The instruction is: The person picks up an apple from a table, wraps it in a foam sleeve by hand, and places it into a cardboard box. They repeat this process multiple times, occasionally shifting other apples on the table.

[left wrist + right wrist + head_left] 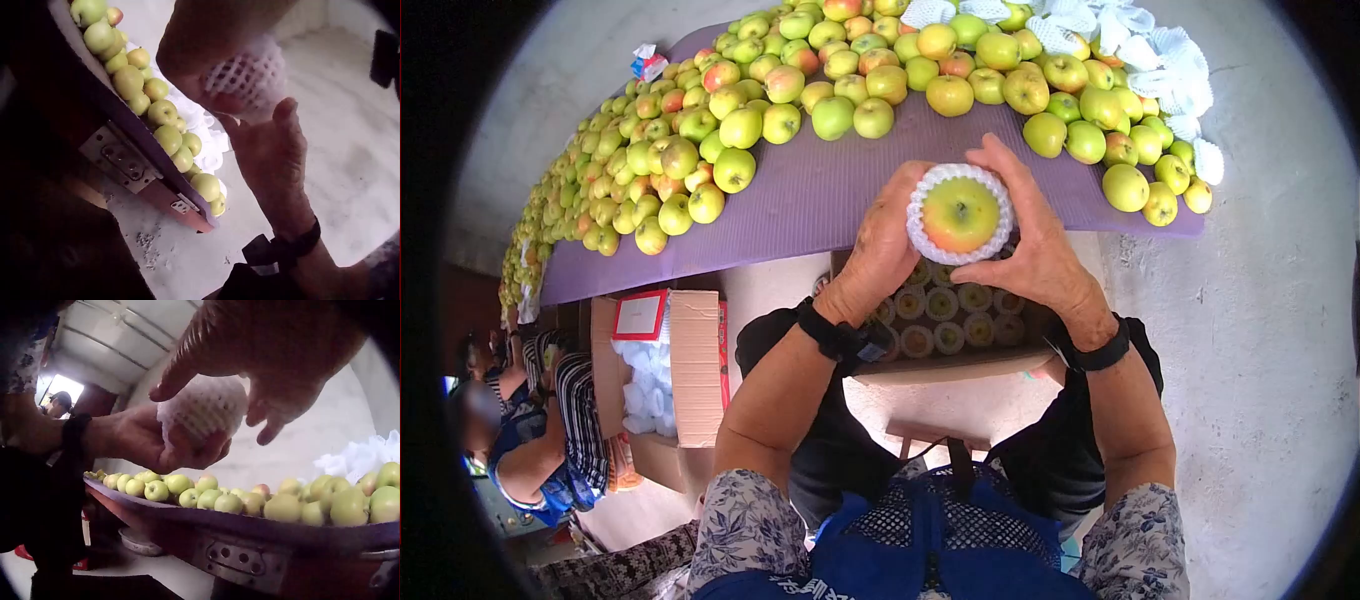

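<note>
Cupping one netted apple in both hands, left hand and right hand in curled grip, steadying its foam sleeve over the packed box.

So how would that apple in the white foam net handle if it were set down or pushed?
The apple is round, so it would probably roll, like the loose apples on the purple mat. The foam net looks soft and squashy, likely adding grip and cushioning. Both hands, left hand and right hand, cup it.

My left hand hiding the netted apple's side, box of wrapped apples half behind my wrists, far apples too small to count
</note>
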{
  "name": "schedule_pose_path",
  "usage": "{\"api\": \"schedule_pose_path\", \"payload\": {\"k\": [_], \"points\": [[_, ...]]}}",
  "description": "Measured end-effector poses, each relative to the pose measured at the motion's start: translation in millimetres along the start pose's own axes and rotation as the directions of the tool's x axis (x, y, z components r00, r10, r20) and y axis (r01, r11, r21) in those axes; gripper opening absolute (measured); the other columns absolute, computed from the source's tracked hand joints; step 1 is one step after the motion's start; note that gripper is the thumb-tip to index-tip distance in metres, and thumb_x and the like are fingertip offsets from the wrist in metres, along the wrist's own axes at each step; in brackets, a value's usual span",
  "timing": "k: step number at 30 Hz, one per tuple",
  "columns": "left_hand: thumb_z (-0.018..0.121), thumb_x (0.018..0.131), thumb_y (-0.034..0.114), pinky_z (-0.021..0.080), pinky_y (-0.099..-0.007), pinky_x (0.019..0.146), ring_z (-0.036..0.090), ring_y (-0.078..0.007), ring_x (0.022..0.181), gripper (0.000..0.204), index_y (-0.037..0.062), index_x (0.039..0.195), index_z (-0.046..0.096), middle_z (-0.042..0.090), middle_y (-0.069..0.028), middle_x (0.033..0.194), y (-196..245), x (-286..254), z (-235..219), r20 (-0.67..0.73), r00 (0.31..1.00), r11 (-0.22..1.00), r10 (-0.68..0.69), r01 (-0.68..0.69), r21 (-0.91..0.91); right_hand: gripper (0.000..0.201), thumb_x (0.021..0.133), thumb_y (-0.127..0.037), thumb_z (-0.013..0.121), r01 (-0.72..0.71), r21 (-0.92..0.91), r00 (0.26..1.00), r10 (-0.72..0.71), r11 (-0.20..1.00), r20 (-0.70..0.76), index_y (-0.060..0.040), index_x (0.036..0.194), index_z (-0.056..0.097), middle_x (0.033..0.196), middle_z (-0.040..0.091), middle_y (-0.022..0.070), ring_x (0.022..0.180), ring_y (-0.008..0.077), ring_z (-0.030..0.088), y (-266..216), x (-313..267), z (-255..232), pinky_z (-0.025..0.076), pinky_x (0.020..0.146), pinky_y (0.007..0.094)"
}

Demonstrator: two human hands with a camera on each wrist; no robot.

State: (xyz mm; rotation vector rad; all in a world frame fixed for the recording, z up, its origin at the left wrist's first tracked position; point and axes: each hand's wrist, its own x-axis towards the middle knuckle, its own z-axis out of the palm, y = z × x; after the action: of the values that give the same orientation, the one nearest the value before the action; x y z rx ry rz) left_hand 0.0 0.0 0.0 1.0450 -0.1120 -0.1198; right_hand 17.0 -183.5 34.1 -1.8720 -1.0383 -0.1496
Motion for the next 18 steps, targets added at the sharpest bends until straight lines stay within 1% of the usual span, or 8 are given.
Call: {"api": "schedule_pose_path", "payload": {"k": [3, 4, 5, 6, 8, 12, 15, 18], "points": [[0.038, 0.100, 0.037, 0.044, -0.0351, 0.097, 0.055, -0.0210, 0.109, 0.042, 0.0016, 0.121, 0.048, 0.056, -0.0099, 0.116, 0, 4, 3, -0.170, 0.984, 0.998, 0.047, -0.055, -0.042, 0.096, 0.070, -0.020, 0.081, -0.074, 0.023, 0.991, 0.076, 0.997, -0.107, -0.0094, 0.146, 0.024, 0.140, 0.039, 0.0175, 0.124, 0.0287, 0.046, 5, -2, -1, 0.037, 0.104, 0.0441], [0.038, 0.100, 0.036, 0.044, -0.0349, 0.096, 0.055, -0.0205, 0.109, 0.042, 0.0011, 0.121, 0.048, 0.056, -0.0104, 0.115, 4, 2, -1, -0.183, 0.979, 0.996, 0.088, -0.086, 0.014, 0.088, 0.073, -0.020, 0.079, -0.213, 0.237, 0.962, 0.246, 0.948, -0.115, -0.0072, 0.144, 0.027, 0.135, 0.044, 0.0160, 0.117, 0.0248, 0.051, 7, -4, 5, 0.043, 0.097, 0.0406], [0.038, 0.100, 0.036, 0.044, -0.0348, 0.096, 0.055, -0.0201, 0.108, 0.042, 0.0007, 0.120, 0.048, 0.057, -0.0108, 0.113, 3, 2, -1, -0.192, 0.972, 0.991, 0.133, -0.126, 0.047, 0.081, 0.077, -0.020, 0.077, -0.340, 0.417, 0.911, 0.406, 0.843, -0.077, -0.0049, 0.142, 0.031, 0.130, 0.049, 0.0144, 0.111, 0.0209, 0.055, 8, -6, 4, 0.049, 0.090, 0.0372], [0.038, 0.100, 0.036, 0.044, -0.0348, 0.096, 0.055, -0.0201, 0.108, 0.042, 0.0007, 0.120, 0.048, 0.057, -0.0108, 0.113, 3, 2, 1, -0.196, 0.972, 0.991, 0.130, -0.125, 0.037, 0.081, 0.077, -0.020, 0.077, -0.349, 0.411, 0.909, 0.411, 0.842, -0.071, -0.0049, 0.142, 0.031, 0.130, 0.049, 0.0144, 0.111, 0.0209, 0.055, 5, -6, 1, 0.049, 0.090, 0.0372], [0.038, 0.100, 0.036, 0.044, -0.0332, 0.095, 0.055, -0.0185, 0.105, 0.042, -0.0002, 0.118, 0.049, 0.057, -0.0108, 0.110, 6, -1, 2, -0.164, 0.973, 0.972, 0.161, -0.128, 0.196, 0.063, 0.083, -0.021, 0.071, -0.511, 0.598, 0.834, 0.524, 0.617, 0.172, -0.0021, 0.135, 0.041, 0.117, 0.057, 0.0102, 0.099, 0.0166, 0.059, -4, -5, -4, 0.053, 0.078, 0.0299], [0.039, 0.100, 0.037, 0.043, -0.0310, 0.093, 0.054, -0.0172, 0.102, 0.042, -0.0005, 0.116, 0.050, 0.056, -0.0095, 0.108, 0, -3, 1, -0.062, 0.989, 0.945, 0.131, -0.106, 0.310, 0.050, 0.086, -0.024, 0.067, -0.478, 0.594, 0.846, 0.520, 0.647, 0.116, -0.0019, 0.127, 0.049, 0.109, 0.061, 0.0079, 0.095, 0.0164, 0.062, 2, -11, 9, 0.055, 0.073, 0.0281], [0.040, 0.100, 0.036, 0.042, -0.0292, 0.091, 0.054, -0.0159, 0.099, 0.041, 0.0004, 0.114, 0.051, 0.057, -0.0085, 0.105, -1, -2, 1, -0.040, 0.992, 0.943, 0.119, -0.101, 0.318, 0.048, 0.084, -0.023, 0.069, -0.527, 0.674, 0.801, 0.568, 0.519, 0.189, -0.0006, 0.123, 0.051, 0.107, 0.061, 0.0093, 0.095, 0.0180, 0.062, 4, -10, 8, 0.056, 0.072, 0.0296], [0.041, 0.098, 0.042, 0.043, -0.0306, 0.091, 0.055, -0.0161, 0.101, 0.046, 0.0014, 0.117, 0.051, 0.058, -0.0084, 0.106, 5, -2, -6, -0.005, 0.998, 0.869, 0.056, -0.046, 0.493, 0.047, 0.082, -0.024, 0.071, -0.543, 0.721, 0.767, 0.603, 0.430, 0.219, 0.0008, 0.118, 0.053, 0.105, 0.062, 0.0101, 0.096, 0.0189, 0.063, 15, -15, 12, 0.057, 0.069, 0.0311]]}}
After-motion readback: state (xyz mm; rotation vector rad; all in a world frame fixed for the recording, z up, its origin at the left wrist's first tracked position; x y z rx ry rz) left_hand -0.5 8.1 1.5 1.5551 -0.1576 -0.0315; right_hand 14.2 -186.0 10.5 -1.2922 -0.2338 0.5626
